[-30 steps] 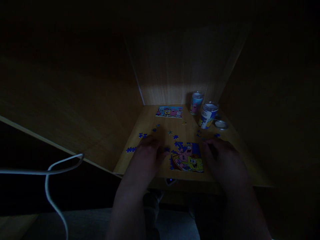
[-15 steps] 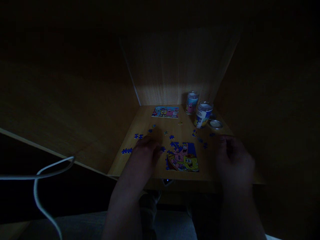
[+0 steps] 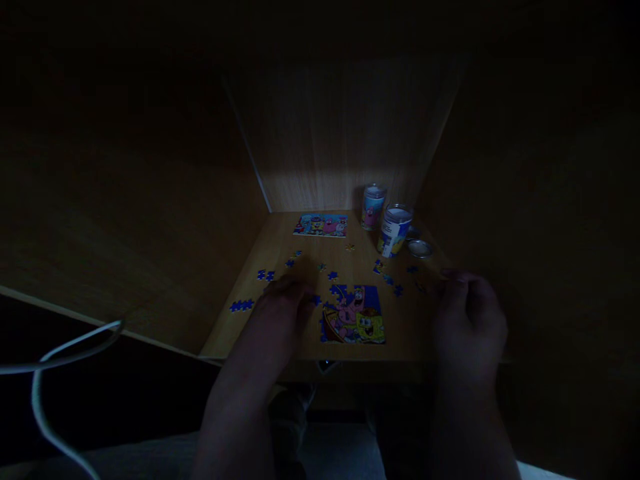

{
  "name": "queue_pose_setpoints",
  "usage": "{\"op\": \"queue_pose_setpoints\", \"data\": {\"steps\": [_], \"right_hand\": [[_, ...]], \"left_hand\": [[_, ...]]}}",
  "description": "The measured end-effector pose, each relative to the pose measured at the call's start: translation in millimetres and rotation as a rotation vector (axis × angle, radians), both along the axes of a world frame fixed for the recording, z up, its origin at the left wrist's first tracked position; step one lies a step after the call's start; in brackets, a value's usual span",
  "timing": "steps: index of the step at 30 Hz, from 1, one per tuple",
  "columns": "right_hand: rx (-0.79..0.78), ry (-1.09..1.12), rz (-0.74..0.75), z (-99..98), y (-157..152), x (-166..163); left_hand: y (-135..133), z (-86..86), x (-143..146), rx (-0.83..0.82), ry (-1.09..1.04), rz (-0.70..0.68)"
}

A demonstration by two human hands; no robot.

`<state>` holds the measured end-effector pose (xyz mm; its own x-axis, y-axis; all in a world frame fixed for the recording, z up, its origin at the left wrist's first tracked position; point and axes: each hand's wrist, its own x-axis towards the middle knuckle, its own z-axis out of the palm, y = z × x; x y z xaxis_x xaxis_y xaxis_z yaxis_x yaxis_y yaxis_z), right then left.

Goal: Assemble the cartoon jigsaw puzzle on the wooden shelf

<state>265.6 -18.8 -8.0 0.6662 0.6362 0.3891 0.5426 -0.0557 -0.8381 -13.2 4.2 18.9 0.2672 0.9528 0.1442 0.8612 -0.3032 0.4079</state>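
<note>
A partly built cartoon jigsaw (image 3: 354, 315) lies near the front edge of a small wooden desk (image 3: 280, 247). My left hand (image 3: 283, 307) rests on the desk just left of the jigsaw, fingers lying forward and apart, near loose blue pieces. My right hand (image 3: 467, 320) is raised at the desk's right edge with its fingers curled into a pinch; whatever is in it is too dark to make out. Several loose blue pieces (image 3: 265, 275) are scattered over the desk.
A printed reference picture (image 3: 321, 225) lies at the back. Two printed tins (image 3: 394, 230) and a round lid (image 3: 419, 249) stand at the back right. Wooden walls enclose the desk on three sides. A white cable (image 3: 50, 360) hangs at the lower left. The scene is very dark.
My right hand has left the jigsaw's right side and moved right to the desk's edge, curling its fingers. The left hand has stayed put. The camera view has swung a little to the right.
</note>
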Motion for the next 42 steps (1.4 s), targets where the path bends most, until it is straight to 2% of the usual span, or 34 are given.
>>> {"op": "queue_pose_setpoints", "data": {"steps": [8, 16, 26, 31, 38, 42], "right_hand": [[-0.048, 0.030, 0.048, -4.1, 2, 2], [-0.051, 0.022, 0.077, -4.7, 3, 1], [-0.060, -0.044, 0.120, -6.5, 4, 2], [-0.052, -0.022, 0.133, -6.9, 4, 3], [-0.050, 0.002, 0.086, -4.3, 4, 1], [-0.055, -0.017, 0.105, -6.1, 4, 1]], "left_hand": [[-4, 9.9, -7, -0.001, 0.070, 0.082], [1, -0.8, 3, 0.016, 0.004, 0.015], [0, 0.3, 0, -0.044, -0.040, 0.026], [1, -0.1, 1, -0.030, -0.115, 0.049], [3, 1.8, 6, -0.096, -0.239, 0.008], [3, -0.6, 12, -0.166, -0.423, -0.037]]}}
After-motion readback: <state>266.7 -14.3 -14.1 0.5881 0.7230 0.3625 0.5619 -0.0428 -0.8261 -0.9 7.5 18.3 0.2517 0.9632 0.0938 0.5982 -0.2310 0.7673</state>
